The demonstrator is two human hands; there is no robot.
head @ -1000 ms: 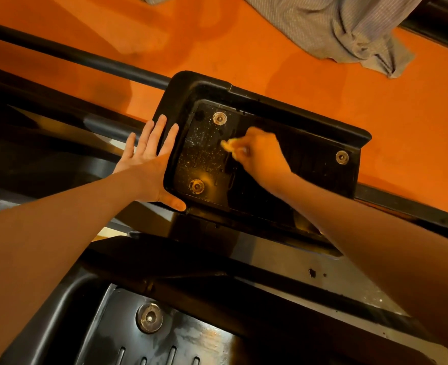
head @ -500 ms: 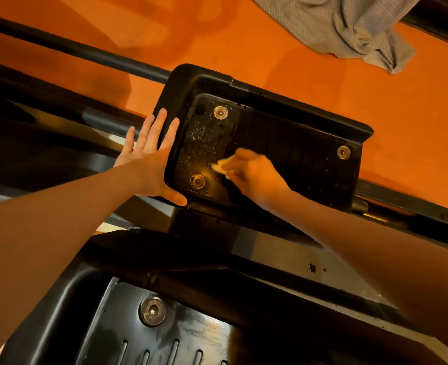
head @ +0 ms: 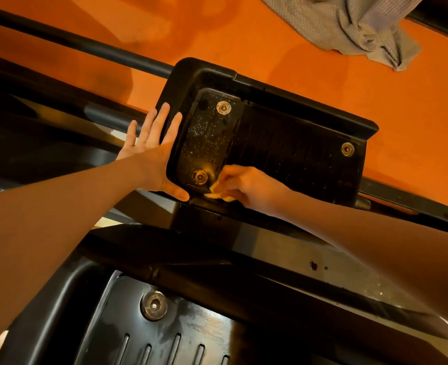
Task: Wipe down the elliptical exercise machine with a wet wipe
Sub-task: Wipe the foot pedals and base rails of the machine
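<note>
- The wet wipe (head: 219, 192) is a small, soft, limp wad; by the look of it, it weighs next to nothing and is best pinched bunched up in the fingertips.
- It sits at the near edge of the black foot pedal (head: 283, 143), just beside the lower bolt (head: 200, 177).
- The pedal looks stiff and hard, with dusty specks on its left part; it probably swings unless held.
- The right hand (head: 249, 187) is curled closed around the wipe, pressing it to the pedal.
- The left hand (head: 151, 151) is spread flat against the pedal's left rim, thumb under the corner, bracing it.

Bare forearms and hands (head: 151, 143), no sleeves showing
</note>
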